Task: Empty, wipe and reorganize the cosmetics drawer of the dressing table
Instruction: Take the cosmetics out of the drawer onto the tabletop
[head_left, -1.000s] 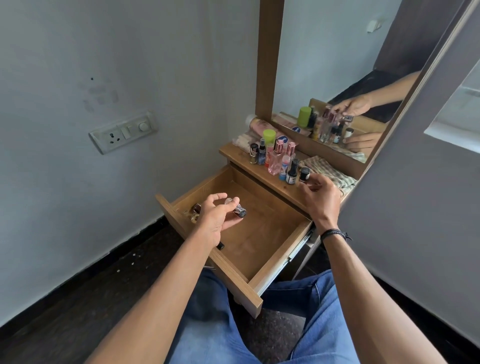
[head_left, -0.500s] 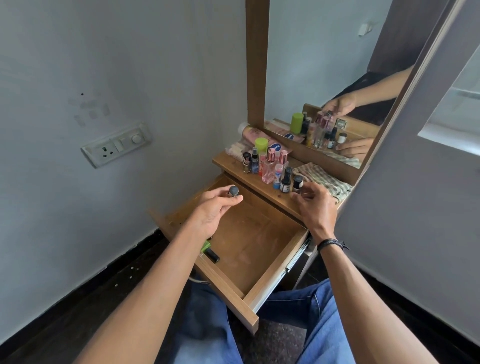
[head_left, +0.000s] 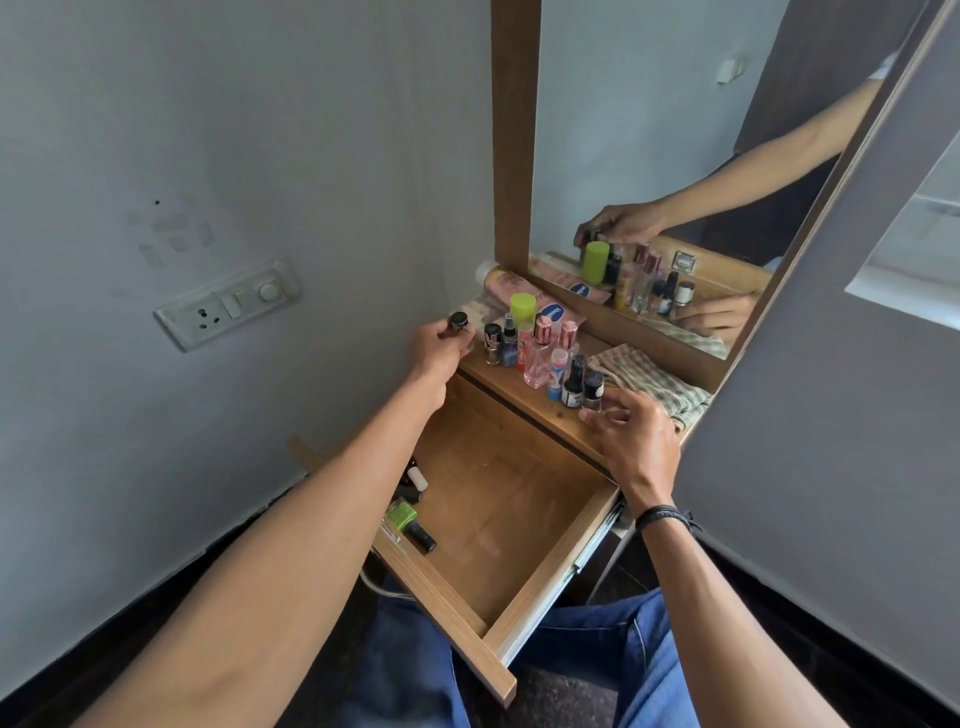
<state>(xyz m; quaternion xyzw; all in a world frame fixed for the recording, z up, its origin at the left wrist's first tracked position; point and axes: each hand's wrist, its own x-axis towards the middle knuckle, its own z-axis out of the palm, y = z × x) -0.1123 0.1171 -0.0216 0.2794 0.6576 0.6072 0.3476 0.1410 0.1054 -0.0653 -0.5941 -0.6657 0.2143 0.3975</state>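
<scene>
Raised from drawer (head_left: 441, 608) to bench (head_left: 524, 400) end, left grip (head_left: 439, 348) pinching black-capped bottle (head_left: 459, 321); right grip (head_left: 636, 436) loosely spread.

Brown wood drawer (head_left: 511, 644); lime-green cap (head_left: 522, 307); checked beige cloth (head_left: 652, 387); blue jeans (head_left: 644, 670).

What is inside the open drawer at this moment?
In the left corner of the drawer lie a green bottle with a black cap and a white-capped bottle. The left arm covers anything further left.
</scene>
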